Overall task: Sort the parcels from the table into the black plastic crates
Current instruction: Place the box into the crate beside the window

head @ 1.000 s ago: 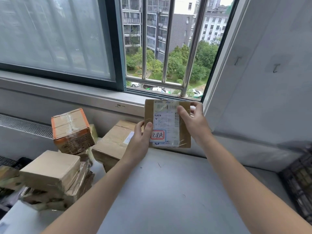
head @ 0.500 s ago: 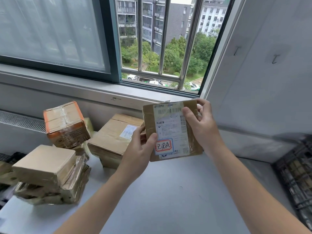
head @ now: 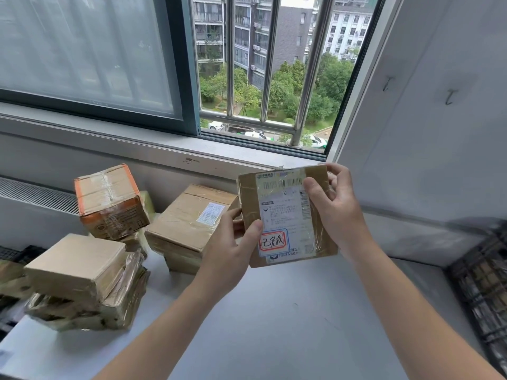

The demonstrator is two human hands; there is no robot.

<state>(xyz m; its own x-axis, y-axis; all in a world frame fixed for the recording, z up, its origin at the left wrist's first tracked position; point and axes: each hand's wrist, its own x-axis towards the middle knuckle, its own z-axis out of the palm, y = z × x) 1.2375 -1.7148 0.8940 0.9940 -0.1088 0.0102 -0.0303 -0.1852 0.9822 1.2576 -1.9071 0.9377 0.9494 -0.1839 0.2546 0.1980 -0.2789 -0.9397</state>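
A flat brown parcel point(head: 285, 215) with a white shipping label and a red stamp is held upright above the white table point(head: 274, 325), its label facing me. My left hand point(head: 230, 250) grips its lower left edge, thumb on the label side. My right hand point(head: 334, 204) grips its upper right edge, thumb on the label. A black plastic crate point(head: 482, 292) with parcels inside stands at the right edge of view, beside the table. Another black crate point(head: 19, 253) shows at the far left, mostly hidden behind boxes.
Several cardboard boxes sit on the table's left half: a box with orange edges point(head: 109, 201), a large box with a small label point(head: 189, 223), and a stack of flat parcels point(head: 82, 283). A window sill and barred window run behind. A wall closes the right side.
The held parcel has come lower and nearer to me and tilted slightly clockwise. Both hands keep their grip. The view has dipped down toward the table.
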